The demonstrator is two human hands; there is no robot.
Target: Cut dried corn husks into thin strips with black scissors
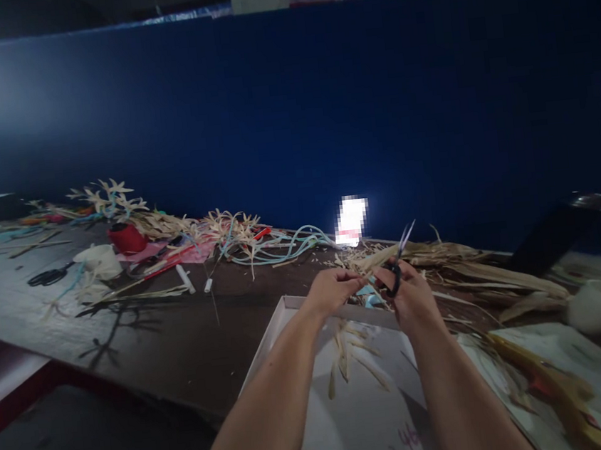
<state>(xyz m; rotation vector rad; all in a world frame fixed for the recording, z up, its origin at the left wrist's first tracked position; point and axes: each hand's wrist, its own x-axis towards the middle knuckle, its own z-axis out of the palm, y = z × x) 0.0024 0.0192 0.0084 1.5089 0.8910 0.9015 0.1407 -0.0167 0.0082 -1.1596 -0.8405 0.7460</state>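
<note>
My left hand (333,289) is closed in a pinch on a thin dried straw strip (365,270), held above the white box lid (310,317). My right hand (410,298) grips small black-handled scissors (397,265), blades open and pointing up and right, right beside the strip. The two hands nearly touch. Several cut straw pieces (349,352) lie in the lid below them.
A pile of dried husks (477,271) lies to the right. Further left on the dark table (146,341) are a red cup (126,237), a white bowl (98,259), black scissors (48,275), blue-green cords (286,244), straw flowers (109,196). A blue wall stands behind.
</note>
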